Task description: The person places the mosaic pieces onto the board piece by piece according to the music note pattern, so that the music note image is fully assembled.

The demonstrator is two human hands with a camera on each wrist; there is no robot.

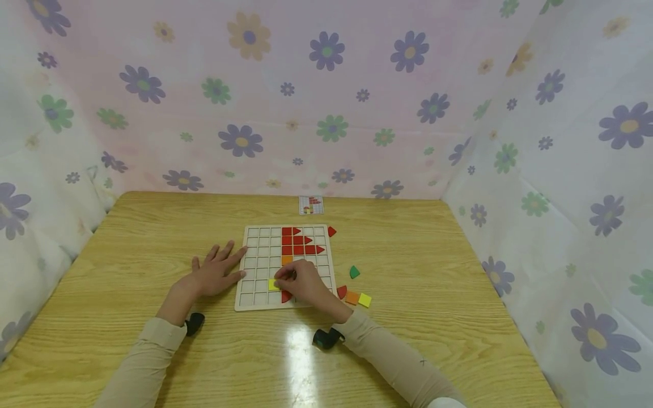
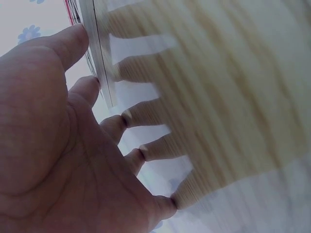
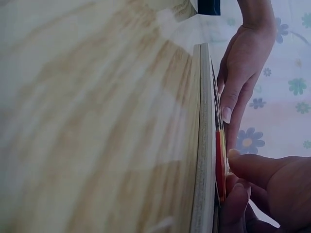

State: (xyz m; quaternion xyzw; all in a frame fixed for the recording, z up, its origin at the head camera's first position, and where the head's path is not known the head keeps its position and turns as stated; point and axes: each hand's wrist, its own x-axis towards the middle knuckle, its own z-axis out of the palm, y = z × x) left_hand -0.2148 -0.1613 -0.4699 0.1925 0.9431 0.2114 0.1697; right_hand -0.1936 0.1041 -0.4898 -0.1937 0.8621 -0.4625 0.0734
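Observation:
In the head view a pale grid board lies on the table. Red squares and red triangles form three rows on it, above an orange square. My right hand reaches over the lower part, thumb and fingertips pinching at the edge of a yellow square tile on the grid. Just below shows a red curved piece, partly hidden by this hand. My left hand rests with spread fingers, its thumb and index fingertips at the board's left edge, as the left wrist view also shows.
Right of the board lie a green quarter-round piece, an orange square tile, another yellow tile and red pieces. Behind the board is a small pattern card. Flowered cloth walls the table at back and sides.

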